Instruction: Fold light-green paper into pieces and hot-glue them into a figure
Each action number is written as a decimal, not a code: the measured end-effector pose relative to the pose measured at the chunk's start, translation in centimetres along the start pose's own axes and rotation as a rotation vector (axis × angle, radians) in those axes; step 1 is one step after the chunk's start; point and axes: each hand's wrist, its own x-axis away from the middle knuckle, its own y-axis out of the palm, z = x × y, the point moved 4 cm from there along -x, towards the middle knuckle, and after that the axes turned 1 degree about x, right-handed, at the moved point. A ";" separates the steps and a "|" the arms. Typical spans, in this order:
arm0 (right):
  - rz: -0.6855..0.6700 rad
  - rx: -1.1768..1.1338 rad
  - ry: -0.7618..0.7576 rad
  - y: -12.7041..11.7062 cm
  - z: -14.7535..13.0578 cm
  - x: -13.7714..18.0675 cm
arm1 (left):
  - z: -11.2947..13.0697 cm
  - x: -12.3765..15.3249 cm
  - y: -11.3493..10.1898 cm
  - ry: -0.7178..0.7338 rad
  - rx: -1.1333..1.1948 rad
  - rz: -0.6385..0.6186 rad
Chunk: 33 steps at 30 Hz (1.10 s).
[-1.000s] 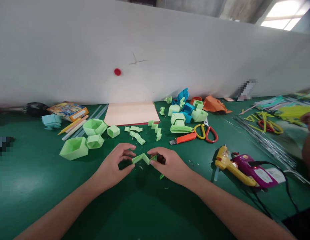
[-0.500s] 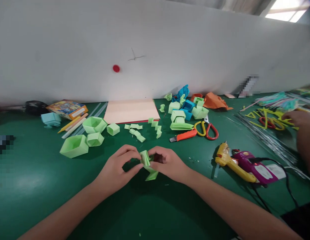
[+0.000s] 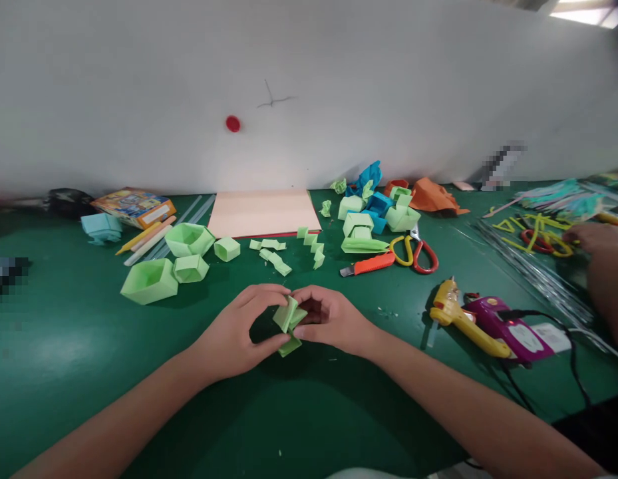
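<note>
A folded strip of light green paper is held between my two hands, above the green table. My left hand curves around its left side, with thumb and fingertips at its lower and upper edges. On the other side, my right hand pinches it between thumb and fingers; some of those fingers are partly hidden. Beyond my hands lie creased green paper strips and a zigzag-folded strip. Folded green paper boxes, one of them a wide box, stand to the left.
At right lie a yellow glue gun, a purple device with cables, scissors and an orange cutter. Blue and green paper pieces pile up behind. Another person's hand is at the far right. A pale board lies by the wall.
The green paper strip has turned between my hands and its folds now spread apart. My left fingers have shifted around it, closer to my right hand. The camera view has tilted slightly.
</note>
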 end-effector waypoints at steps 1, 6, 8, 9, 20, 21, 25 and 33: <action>-0.013 -0.011 0.007 0.1 0.1 0.0 | -0.2 0.0 0.1 -0.006 -0.005 -0.019; -0.014 -0.040 0.004 0.2 0.6 -0.1 | -0.4 -0.2 0.1 -0.017 -0.064 0.003; 0.017 -0.036 -0.026 0.2 0.5 -0.1 | -0.1 -0.3 0.1 0.043 -0.084 0.019; 0.030 -0.032 -0.041 0.1 0.4 -0.1 | 0.1 -0.3 0.1 0.070 -0.093 0.028; 0.082 0.070 -0.065 0.5 -0.5 0.4 | 0.3 -0.3 0.0 0.116 -0.062 0.013; 0.098 0.084 -0.076 0.5 -0.6 0.4 | 0.4 -0.3 0.1 0.107 -0.048 -0.002; 0.112 0.197 -0.091 0.3 -1.0 0.7 | 0.1 -0.3 0.3 0.005 -0.020 -0.022; 0.080 0.453 -0.229 0.7 -2.4 1.2 | -0.3 -0.5 0.3 -0.236 0.155 -0.020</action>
